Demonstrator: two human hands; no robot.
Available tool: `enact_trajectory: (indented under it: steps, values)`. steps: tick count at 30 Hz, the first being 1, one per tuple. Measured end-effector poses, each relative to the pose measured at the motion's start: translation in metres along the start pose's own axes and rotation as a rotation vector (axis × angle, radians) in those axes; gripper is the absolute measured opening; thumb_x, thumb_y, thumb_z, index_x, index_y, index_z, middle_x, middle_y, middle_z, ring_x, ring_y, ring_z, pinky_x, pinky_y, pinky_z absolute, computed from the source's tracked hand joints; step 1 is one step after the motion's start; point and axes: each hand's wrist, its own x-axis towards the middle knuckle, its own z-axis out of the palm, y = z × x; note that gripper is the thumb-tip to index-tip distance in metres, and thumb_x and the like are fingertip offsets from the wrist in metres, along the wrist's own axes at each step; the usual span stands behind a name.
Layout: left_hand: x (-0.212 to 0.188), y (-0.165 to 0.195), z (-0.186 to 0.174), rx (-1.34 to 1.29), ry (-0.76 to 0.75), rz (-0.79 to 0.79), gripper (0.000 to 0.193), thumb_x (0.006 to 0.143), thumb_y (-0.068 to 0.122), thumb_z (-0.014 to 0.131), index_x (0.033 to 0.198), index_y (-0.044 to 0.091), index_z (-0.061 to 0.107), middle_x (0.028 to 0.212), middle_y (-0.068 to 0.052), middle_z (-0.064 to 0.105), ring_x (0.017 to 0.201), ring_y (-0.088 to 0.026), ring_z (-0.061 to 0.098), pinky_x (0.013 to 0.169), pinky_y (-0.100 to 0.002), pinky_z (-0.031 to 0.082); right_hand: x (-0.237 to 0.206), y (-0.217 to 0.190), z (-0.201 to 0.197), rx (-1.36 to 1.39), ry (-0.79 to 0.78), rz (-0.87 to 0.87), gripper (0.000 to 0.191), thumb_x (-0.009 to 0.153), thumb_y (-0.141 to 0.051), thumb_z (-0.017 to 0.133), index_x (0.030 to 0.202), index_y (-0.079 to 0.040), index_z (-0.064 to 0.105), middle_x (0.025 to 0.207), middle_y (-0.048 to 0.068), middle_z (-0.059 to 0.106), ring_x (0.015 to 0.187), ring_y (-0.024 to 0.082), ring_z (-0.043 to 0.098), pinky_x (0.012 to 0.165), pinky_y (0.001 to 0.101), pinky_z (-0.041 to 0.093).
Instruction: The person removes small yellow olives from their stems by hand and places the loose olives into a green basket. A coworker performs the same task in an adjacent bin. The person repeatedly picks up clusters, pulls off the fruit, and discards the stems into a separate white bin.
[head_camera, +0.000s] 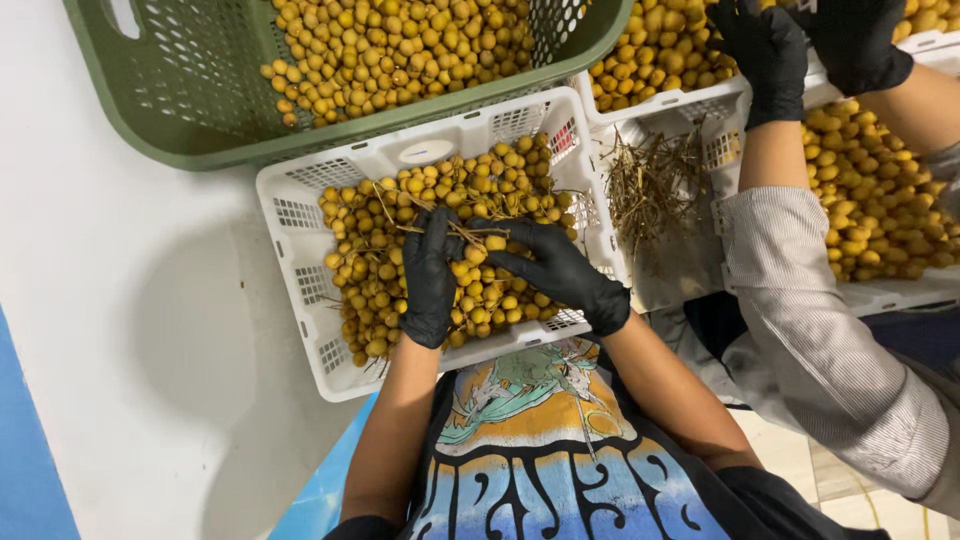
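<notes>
Item: we work a twiggy fruit bunch (470, 240) in the white crate (300, 225), mid-crate; left hand (430, 280) clasps it, right hand (560, 272) pinches fruit. Step: stripping fruit; next needs a clean twist off the stem

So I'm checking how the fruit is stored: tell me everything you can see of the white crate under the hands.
The white crate looks like plastic, rectangular, with perforated walls. It lies on a pale surface, piled with small yellow fruits on dry twigs. A green basket overlaps its far edge. The black-gloved left hand and right hand grip fruit inside.
</notes>
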Motion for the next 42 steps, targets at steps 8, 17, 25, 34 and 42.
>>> enact_trajectory:
  steps: [8,17,25,34,42]
  values:
    - [-0.002,-0.009,0.017,0.058,0.308,-0.022,0.036,0.109,0.030,0.065,0.122,-0.003,0.069,0.094,-0.004,0.058,0.080,-0.012,0.053,0.072,-0.032,0.045,0.010,0.016,0.024,0.079,0.320,0.270,0.029,0.091,-0.012,0.082,0.118,-0.005,0.074,0.106,0.010,0.080,0.093,0.014,0.069,0.085,0.0309,0.057]
    - [0.011,-0.004,0.020,-0.269,0.499,0.034,0.022,0.103,0.026,0.064,0.109,0.006,0.067,0.098,-0.001,0.066,0.088,-0.014,0.060,0.079,-0.033,0.049,0.000,0.015,0.017,-0.034,0.368,0.036,0.024,0.099,-0.001,0.063,0.122,-0.005,0.067,0.121,0.010,0.070,0.114,0.018,0.068,0.096,0.0317,0.055]
    - [0.005,-0.011,0.026,-0.440,0.469,-0.054,0.020,0.107,0.023,0.062,0.107,0.003,0.067,0.086,0.000,0.056,0.079,-0.010,0.050,0.069,-0.029,0.042,0.024,0.033,0.054,0.098,0.201,0.042,0.039,0.103,-0.017,0.065,0.139,-0.002,0.059,0.131,0.014,0.066,0.119,0.023,0.065,0.098,0.0346,0.053]
    - [-0.002,0.000,0.040,-0.315,0.547,-0.004,0.022,0.103,0.025,0.057,0.113,0.006,0.064,0.101,-0.002,0.066,0.092,-0.013,0.062,0.080,-0.029,0.051,0.020,0.036,0.065,-0.128,0.316,0.169,0.033,0.096,-0.021,0.071,0.120,0.000,0.064,0.111,0.017,0.071,0.099,0.028,0.072,0.083,0.0377,0.057]
    - [0.008,0.026,-0.009,-0.335,0.515,0.065,0.024,0.108,0.026,0.058,0.114,0.005,0.065,0.104,-0.002,0.067,0.094,-0.015,0.063,0.088,-0.035,0.055,0.063,-0.023,-0.005,-0.207,0.315,0.072,0.036,0.105,-0.025,0.060,0.131,0.001,0.056,0.107,0.017,0.072,0.097,0.025,0.072,0.086,0.0387,0.056]
